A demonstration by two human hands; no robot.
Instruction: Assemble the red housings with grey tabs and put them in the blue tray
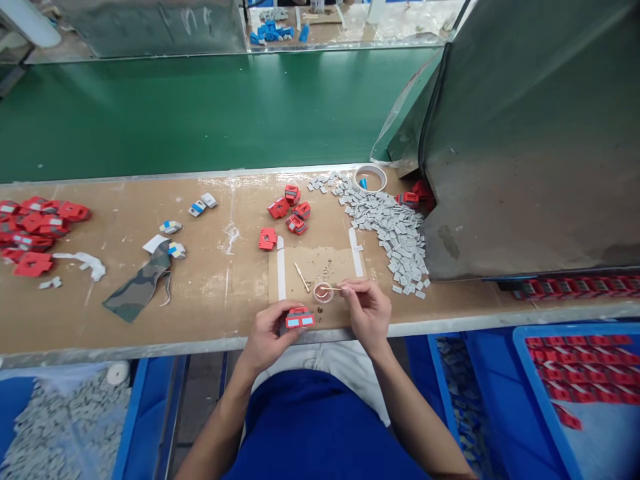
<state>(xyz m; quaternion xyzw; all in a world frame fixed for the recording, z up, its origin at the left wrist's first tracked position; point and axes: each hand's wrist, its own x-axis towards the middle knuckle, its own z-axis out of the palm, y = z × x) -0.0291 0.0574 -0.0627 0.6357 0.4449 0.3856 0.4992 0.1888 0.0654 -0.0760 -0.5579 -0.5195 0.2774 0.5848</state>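
Observation:
Between the thumb and fingers of my left hand (pixel 267 335) is a red plastic toy part (pixel 300 318) with two pale windows facing me. My right hand (pixel 369 312) pinches a thin wooden stick (pixel 332 289), its tip inside a small round cup (pixel 323 293). What the cup contains is too small to make out. A second pale stick (pixel 302 277) lies on the brown work sheet (pixel 295 263) beside the cup, among dark specks. Several red toy parts (pixel 290 210) sit loose just beyond the sheet.
Small grey plates (pixel 395 233) are heaped at the right, near a tape roll (pixel 370 179). Red parts (pixel 37 227) and a camouflage cloth (pixel 141 283) lie left. A green conveyor belt (pixel 215 113) runs behind; a large metal panel (pixel 530 147) blocks the right. Blue bins (pixel 543 400) flank me.

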